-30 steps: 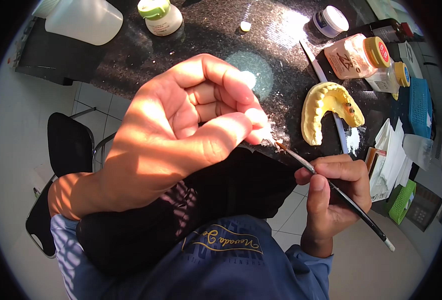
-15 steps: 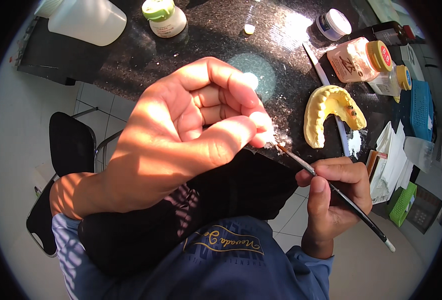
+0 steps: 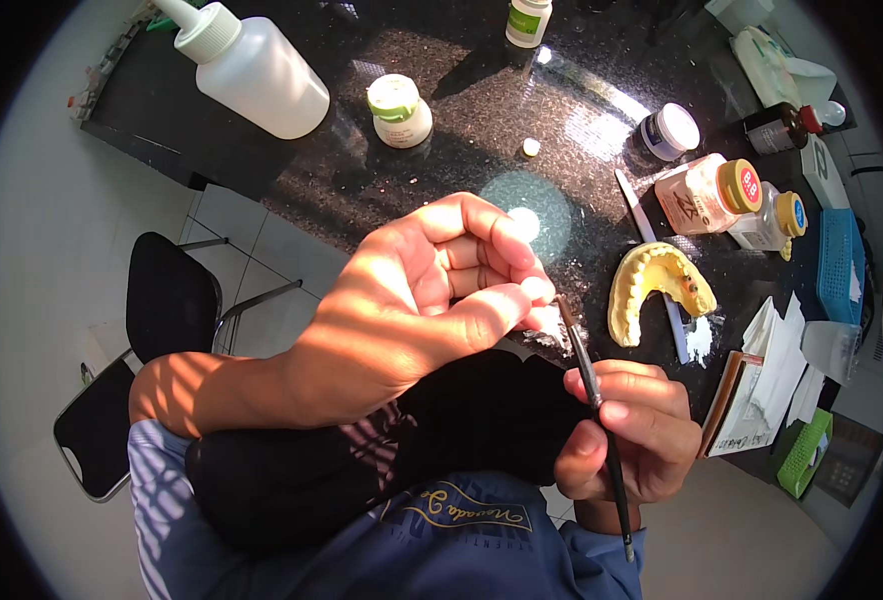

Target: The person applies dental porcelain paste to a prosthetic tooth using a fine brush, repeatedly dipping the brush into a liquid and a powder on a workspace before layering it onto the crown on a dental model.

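My left hand (image 3: 412, 300) is raised over the near edge of the dark counter. Its thumb and fingers are pinched together, and sunlight washes out whatever tiny pale piece may be at their tips. In my right hand (image 3: 634, 428) is a thin brush (image 3: 610, 470) with a dark handle, held like a pen. The brown bristle tip points up, close beside the left fingertips; I cannot tell whether it touches. A yellow dental cast (image 3: 630, 290) lies to the right, with two small dark spots on its right arm. Beyond the left fingers is a round greenish glass disc (image 3: 552, 205) with a white blob.
A long flat pale strip (image 3: 637, 205) runs under the cast, with white powder (image 3: 700, 342) beside it. Toward the back stand a squeeze bottle (image 3: 267, 85), a green-capped jar (image 3: 400, 112) and a pink powder jar (image 3: 690, 195). Papers (image 3: 762, 370) lie at right; a black chair (image 3: 167, 295) stands left.
The brush has swung more upright, its handle end now pointing down toward me. My right hand has turned and shifted left. The whole view has shifted, showing more of the counter's far side.
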A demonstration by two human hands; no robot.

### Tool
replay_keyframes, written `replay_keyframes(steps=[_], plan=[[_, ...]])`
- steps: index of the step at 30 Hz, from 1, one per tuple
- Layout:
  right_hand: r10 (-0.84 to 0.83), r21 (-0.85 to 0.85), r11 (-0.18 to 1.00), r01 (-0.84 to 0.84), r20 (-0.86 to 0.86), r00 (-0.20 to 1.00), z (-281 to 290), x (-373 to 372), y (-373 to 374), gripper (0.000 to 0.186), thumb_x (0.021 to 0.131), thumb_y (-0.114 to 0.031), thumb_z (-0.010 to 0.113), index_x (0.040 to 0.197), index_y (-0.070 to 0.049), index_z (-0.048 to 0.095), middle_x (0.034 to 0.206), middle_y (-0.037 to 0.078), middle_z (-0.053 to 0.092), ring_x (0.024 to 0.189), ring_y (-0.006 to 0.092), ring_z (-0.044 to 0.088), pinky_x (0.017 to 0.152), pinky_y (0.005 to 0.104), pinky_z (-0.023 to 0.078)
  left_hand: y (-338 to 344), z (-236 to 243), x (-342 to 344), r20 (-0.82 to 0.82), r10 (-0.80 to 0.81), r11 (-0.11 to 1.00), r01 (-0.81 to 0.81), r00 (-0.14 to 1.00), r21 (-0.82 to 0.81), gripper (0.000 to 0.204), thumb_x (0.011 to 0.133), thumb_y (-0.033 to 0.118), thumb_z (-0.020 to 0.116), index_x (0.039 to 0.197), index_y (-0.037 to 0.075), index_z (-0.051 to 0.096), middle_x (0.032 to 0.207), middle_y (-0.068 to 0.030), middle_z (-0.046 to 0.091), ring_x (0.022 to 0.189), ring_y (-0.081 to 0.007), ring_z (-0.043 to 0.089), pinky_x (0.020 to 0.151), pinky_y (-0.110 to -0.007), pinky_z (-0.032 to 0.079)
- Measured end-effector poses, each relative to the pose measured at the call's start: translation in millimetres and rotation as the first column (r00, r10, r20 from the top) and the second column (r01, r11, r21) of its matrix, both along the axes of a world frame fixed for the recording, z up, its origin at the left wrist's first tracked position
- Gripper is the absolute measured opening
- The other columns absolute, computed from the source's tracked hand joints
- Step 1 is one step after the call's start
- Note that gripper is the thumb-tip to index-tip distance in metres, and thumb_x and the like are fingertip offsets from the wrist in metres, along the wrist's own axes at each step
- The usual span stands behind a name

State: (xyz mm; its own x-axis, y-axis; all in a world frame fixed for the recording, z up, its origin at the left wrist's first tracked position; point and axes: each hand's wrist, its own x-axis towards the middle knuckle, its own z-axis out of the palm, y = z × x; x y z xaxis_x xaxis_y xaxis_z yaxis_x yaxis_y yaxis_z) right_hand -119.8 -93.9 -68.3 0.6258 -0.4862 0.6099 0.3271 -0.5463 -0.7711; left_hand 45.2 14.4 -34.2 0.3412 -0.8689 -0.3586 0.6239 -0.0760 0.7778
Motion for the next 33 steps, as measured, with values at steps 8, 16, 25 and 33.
replay_keyframes(steps=[8,16,25,33], plan=[[0.019,-0.021,1.000,-0.020,-0.041,0.999,-0.5,-0.9,-1.0,0.025,0.075,-0.004,0.073,0.094,-0.003,0.057,0.083,0.015,0.064,0.070,0.0270,0.068,0.062,0.0328,0.058,-1.3,-2.2,1.1,0.012,-0.014,1.000,0.014,1.000,0.005,0.023,0.085,-0.008,0.051,0.104,0.004,0.045,0.097,-0.0071,0.055,0.091,-0.0132,0.057,0.086,-0.028,0.048],[0.038,-0.005,0.999,-0.038,-0.047,0.998,-0.3,-1.4,-2.1,0.027,0.074,-0.003,0.073,0.096,-0.003,0.058,0.084,0.015,0.064,0.071,0.0277,0.068,0.063,0.0343,0.058,-2.4,2.0,1.9,-0.006,-0.021,0.999,0.021,1.000,0.035,0.023,0.084,-0.007,0.052,0.104,0.003,0.045,0.096,-0.0073,0.055,0.090,-0.0124,0.058,0.084,-0.027,0.049],[0.036,-0.009,0.999,-0.037,-0.058,0.998,0.5,-1.1,-2.2,0.026,0.075,-0.003,0.072,0.096,-0.003,0.058,0.082,0.014,0.064,0.070,0.0275,0.068,0.062,0.0339,0.058,-3.6,1.9,1.1,0.013,-0.012,0.999,0.011,1.000,0.040,0.023,0.084,-0.007,0.052,0.103,0.003,0.046,0.096,-0.0071,0.055,0.090,-0.0122,0.058,0.084,-0.027,0.049],[0.014,0.006,1.000,-0.014,-0.055,0.998,1.0,-0.2,-0.6,0.024,0.075,-0.003,0.072,0.095,-0.003,0.057,0.082,0.014,0.064,0.070,0.0271,0.068,0.062,0.0336,0.058,-2.6,0.0,1.0,0.030,-0.017,0.999,0.016,0.999,0.044,0.024,0.084,-0.008,0.053,0.103,0.004,0.046,0.096,-0.0068,0.055,0.090,-0.0123,0.058,0.084,-0.028,0.049]])
